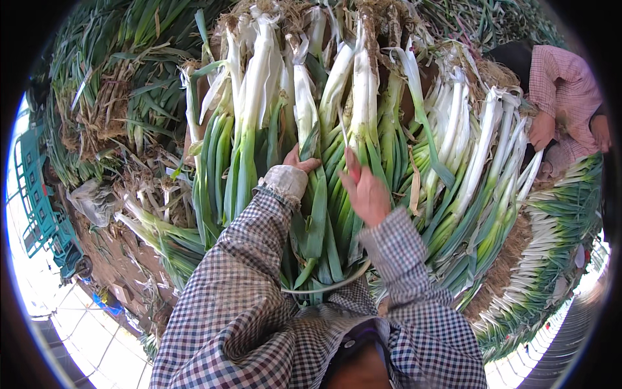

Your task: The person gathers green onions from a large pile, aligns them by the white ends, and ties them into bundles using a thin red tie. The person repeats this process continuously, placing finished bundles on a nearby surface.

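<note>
In front of me lies a broad heap of leeks, their white stems and muddy roots pointing away and their green leaves towards me. My left hand (pixel 302 160) is closed around a leek (pixel 306 102) where its white stem turns green. Just to its right, my right hand (pixel 365 187) grips a knife (pixel 346 136) by its red handle; the narrow blade points away from me, over the leeks. A pale curved rim (pixel 347 281) shows beneath the leaves near my body. The palm of my left hand is hidden.
At the upper right, a person (pixel 563 92) in a pink checked shirt handles leeks. A long row of leeks (pixel 534 243) curves down the right side. More leeks (pixel 107 97) are piled at the upper left, above a teal wheeled frame (pixel 41 199) and a clear plastic bag (pixel 92 202).
</note>
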The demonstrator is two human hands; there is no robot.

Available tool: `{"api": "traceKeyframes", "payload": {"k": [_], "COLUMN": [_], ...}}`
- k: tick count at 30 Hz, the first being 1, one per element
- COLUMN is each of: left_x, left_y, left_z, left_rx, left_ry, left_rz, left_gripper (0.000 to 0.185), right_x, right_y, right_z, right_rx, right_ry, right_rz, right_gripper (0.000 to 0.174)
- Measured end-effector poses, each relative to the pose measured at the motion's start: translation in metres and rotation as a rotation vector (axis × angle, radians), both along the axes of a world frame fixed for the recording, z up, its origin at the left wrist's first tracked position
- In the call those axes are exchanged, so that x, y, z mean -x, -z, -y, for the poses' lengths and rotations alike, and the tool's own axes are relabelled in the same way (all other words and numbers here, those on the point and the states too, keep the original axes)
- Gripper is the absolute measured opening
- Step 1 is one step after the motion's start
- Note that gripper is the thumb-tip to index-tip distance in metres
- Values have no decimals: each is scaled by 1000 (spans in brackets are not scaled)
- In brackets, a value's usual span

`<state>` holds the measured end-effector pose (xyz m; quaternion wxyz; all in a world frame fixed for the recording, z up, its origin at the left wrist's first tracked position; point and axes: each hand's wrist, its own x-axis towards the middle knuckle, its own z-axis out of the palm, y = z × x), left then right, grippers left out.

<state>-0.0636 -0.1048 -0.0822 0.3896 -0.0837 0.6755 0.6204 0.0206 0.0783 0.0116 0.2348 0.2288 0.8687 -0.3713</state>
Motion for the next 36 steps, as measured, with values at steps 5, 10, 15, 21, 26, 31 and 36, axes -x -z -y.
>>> {"api": "traceKeyframes", "payload": {"k": [5,10,15,21,26,31,36], "left_x": [-2,-5,-7,3,11,-15,-6], "left_y": [14,47,25,-15,-15,-22,-8], "left_z": [10,12,-2,8,8,-6,9], "left_rx": [-76,39,2,293,484,689,441], "left_ry": [-23,77,35,131,238,62,-6], "left_rz": [104,-89,-145,-242,-270,-596,-199], "left_gripper": [56,65,68,65,70,71,75], "right_x": [32,-12,38,-2,7,6,11], "right_y": [-10,-26,5,9,-10,-2,-5], "right_z": [11,41,12,18,22,19,16], "right_rx": [-117,20,41,71,16,-102,-184], "right_ry": [53,-119,196,-66,84,-76,14], "right_rz": [-5,208,-252,-320,-176,194,8], "right_gripper": [60,48,49,45,46,47,51]}}
